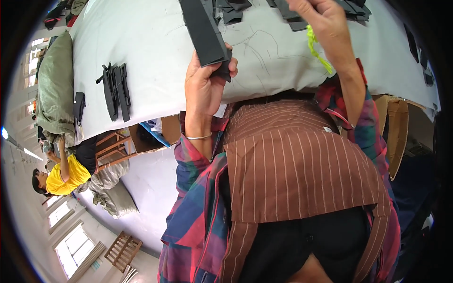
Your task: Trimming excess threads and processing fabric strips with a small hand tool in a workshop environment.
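My left hand (202,87) is closed around a stack of black fabric strips (202,35), thumb on top and fingertips curled round the side. The strips point up and away over the white-covered table (283,70). Farther right, my right hand (330,28) is raised with its fingers drawn together. What lies between those fingers is cut off or too small to make out. A neon yellow-green cord (311,42) hangs beside that palm toward the wrist. Below the right hand's fingertips lie more dark fabric pieces (296,24).
A bundle of black strips (115,89) lies on the table's left, with a single dark piece (79,106) near the edge. A large green sack (53,80) stands beyond. One person in yellow (71,177) works there. Under the table are cardboard boxes (396,132) and a wooden stool (113,148).
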A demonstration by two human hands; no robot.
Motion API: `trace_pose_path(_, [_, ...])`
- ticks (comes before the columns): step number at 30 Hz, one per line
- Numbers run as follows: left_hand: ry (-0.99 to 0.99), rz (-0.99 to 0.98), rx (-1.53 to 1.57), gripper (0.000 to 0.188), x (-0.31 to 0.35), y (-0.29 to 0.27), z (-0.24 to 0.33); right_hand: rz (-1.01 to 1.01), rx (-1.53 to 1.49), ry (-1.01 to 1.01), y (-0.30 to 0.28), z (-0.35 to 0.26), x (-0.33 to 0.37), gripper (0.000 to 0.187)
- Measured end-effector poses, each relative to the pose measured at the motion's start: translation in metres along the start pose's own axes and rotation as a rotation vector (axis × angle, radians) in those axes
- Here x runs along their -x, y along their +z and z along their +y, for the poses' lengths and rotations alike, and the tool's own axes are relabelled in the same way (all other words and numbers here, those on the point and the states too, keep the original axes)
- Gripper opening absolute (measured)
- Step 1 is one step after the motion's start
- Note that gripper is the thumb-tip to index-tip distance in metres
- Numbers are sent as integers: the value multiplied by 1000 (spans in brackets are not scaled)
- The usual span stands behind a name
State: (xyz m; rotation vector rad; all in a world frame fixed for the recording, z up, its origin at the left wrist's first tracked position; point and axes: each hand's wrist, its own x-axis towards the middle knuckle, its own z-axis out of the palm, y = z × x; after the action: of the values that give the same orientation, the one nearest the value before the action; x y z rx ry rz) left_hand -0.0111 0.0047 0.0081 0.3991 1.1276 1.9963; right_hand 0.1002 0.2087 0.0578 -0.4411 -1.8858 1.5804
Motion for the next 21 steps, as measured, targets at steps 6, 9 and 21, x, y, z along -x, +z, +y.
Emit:
trace_pose_path(6, [-9,20,-84,28,-1,2,-14,-142,52,-170,10,16,14,21])
trace_pose_path(9, [-12,83,-144,27,3,7,-14,-163,106,-189,28,21,29,21])
trace_pose_path(21, [70,38,-172,31,6,13,-21,-149,270,-182,48,26,39,14])
